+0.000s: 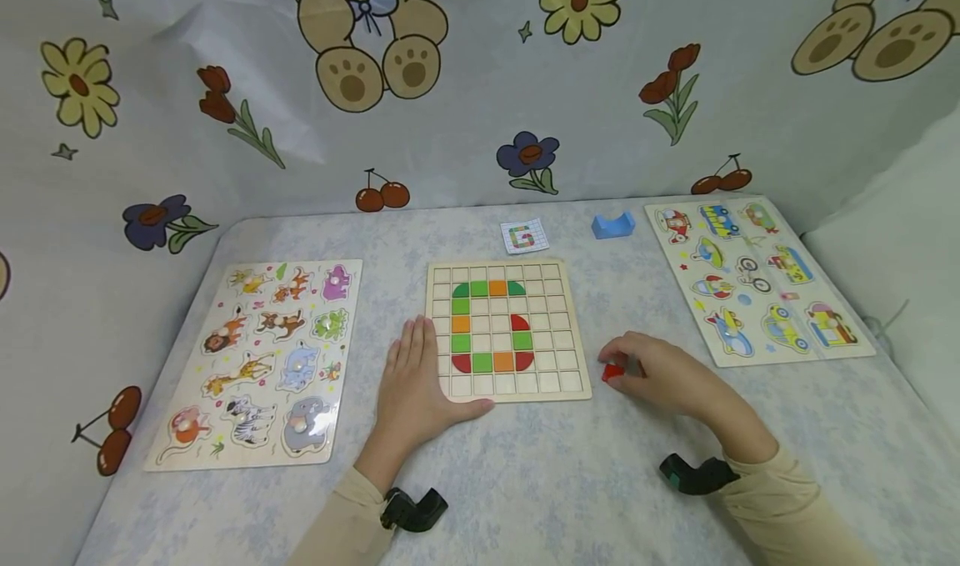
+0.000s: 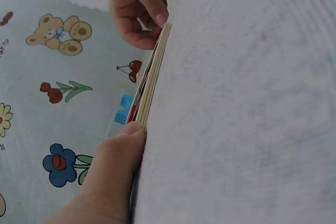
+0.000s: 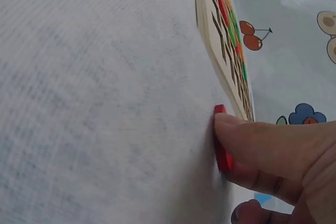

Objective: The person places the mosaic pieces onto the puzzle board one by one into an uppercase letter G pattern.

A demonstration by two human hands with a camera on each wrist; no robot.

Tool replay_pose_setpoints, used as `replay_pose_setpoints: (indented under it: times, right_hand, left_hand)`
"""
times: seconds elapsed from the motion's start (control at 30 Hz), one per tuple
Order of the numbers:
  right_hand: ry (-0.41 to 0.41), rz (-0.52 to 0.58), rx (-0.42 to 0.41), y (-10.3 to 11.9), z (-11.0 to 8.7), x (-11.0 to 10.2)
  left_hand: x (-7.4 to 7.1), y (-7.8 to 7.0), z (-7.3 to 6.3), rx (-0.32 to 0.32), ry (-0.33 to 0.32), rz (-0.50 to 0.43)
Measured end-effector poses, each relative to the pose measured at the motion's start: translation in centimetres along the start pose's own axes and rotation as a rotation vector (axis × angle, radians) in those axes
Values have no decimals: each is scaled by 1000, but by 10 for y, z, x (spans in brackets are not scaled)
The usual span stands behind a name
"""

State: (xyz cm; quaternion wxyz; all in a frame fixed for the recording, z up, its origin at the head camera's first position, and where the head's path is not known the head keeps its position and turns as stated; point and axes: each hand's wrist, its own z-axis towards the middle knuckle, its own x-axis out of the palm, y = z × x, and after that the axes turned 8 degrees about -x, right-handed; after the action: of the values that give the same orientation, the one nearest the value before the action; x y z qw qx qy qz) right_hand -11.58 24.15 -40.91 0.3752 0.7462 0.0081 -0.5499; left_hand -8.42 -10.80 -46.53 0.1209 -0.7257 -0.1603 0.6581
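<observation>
A wooden grid board [image 1: 555, 387] lies mid-table, with green, orange and red tiles forming an angular G-like outline. My left hand [image 1: 412, 387] rests at its front left corner, fingers straight along the left side and thumb reaching along the front edge. In the left wrist view the thumb [image 2: 113, 166] touches the board's edge [image 2: 156, 77]. Right of the board, my right hand [image 1: 667, 378] pinches a small red tile [image 3: 223, 150] between thumb and fingers, close to the tabletop. The fingers hide part of that tile.
Behind the board lie a pattern card [image 1: 525, 237] showing a coloured G and a blue notched block [image 1: 613, 226]. An animal puzzle board [image 1: 281, 333] is on the left, a vehicle puzzle board [image 1: 757, 283] on the right. A printed curtain [image 1: 465, 141] hangs behind the table.
</observation>
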Motion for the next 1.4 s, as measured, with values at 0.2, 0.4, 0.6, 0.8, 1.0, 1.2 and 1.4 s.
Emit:
replay_pose_setpoints:
  times: [0.2, 0.4, 0.6, 0.8, 1.0, 1.2, 1.4]
  right_hand:
    - [-7, -6, 46, -1, 1, 2]
    - [30, 51, 30, -3, -2, -4]
    - [3, 78, 11, -6, -3, -2]
    - [-9, 137, 37, -8, 0, 2]
    - [-17, 163, 9, -14, 2, 4]
    - [-21, 154, -26, -17, 4, 4]
    - [-3, 164, -29, -18, 5, 3]
  left_hand:
    - [1, 0, 0, -2, 2, -3]
    - [1, 1, 0, -2, -2, 4]
    - [1, 1, 0, 2, -5, -2]
    - [1, 1, 0, 5, -8, 9]
    - [0, 1, -1, 7, -6, -4]
    - [0, 1, -1, 7, -6, -4]
    - [-1, 0, -1, 6, -3, -2]
